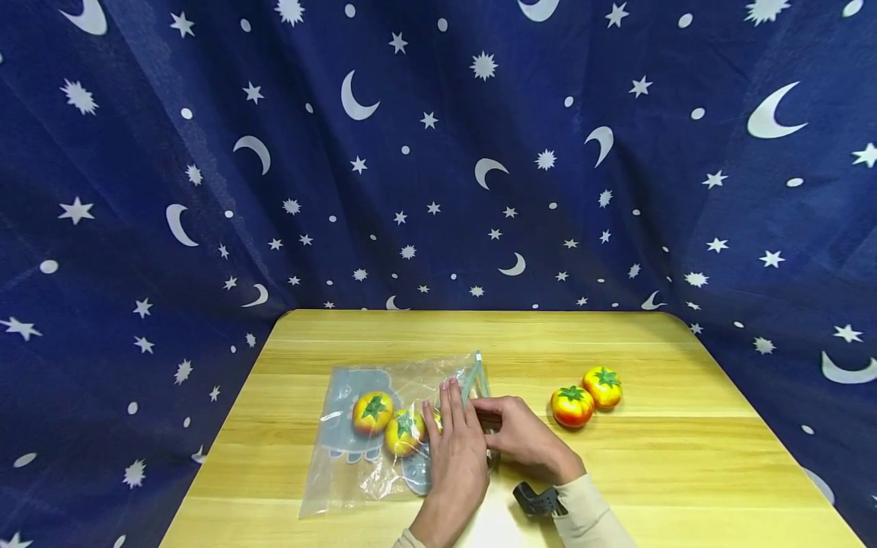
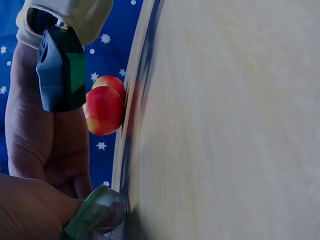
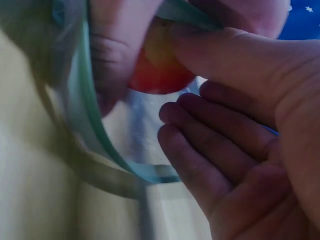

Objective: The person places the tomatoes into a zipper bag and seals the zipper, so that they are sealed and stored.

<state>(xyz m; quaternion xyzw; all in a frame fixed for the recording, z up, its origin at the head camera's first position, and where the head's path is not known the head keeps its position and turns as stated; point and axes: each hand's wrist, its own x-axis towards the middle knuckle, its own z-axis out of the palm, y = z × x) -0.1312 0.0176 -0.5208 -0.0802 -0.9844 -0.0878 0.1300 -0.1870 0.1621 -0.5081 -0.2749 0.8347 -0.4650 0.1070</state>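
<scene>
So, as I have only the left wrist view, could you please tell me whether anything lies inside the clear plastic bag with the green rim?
Observer: Yes, the head view shows at least two round, yellow tomato-shaped fruits with green leafy tops inside the clear plastic bag.
Operator: Thank you; could you say how the left hand lies?
Observer: In the head view its fingers lie straight over the plastic, near the mouth.
Operator: And is anything close to the right hand?
Observer: The right wrist view shows a round red-and-yellow fruit by its thumb; whether they touch, I cannot tell.
</scene>
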